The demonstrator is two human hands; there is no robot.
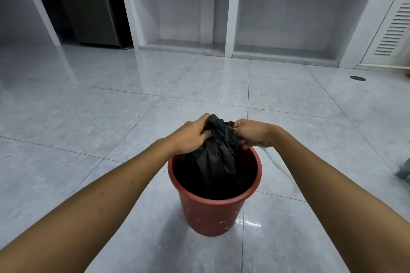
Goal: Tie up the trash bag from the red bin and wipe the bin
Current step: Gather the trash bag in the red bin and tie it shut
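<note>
A red plastic bin point(210, 215) stands on the tiled floor just in front of me. A black trash bag point(216, 159) sits inside it, its top gathered into a bunch above the rim. My left hand point(192, 136) grips the left side of that bunch. My right hand point(254, 134) grips the right side, and a white cloth strip point(280, 167) hangs down from under it outside the bin. The bag's lower part is hidden in the dark inside of the bin.
Glossy grey floor tiles point(88, 117) spread all round the bin. A white counter with open shelves point(233, 22) runs along the back wall, a dark fridge point(88, 2) at the left. A floor drain point(357, 78) lies at the right, and a grey object point(405, 169) sits at the right edge.
</note>
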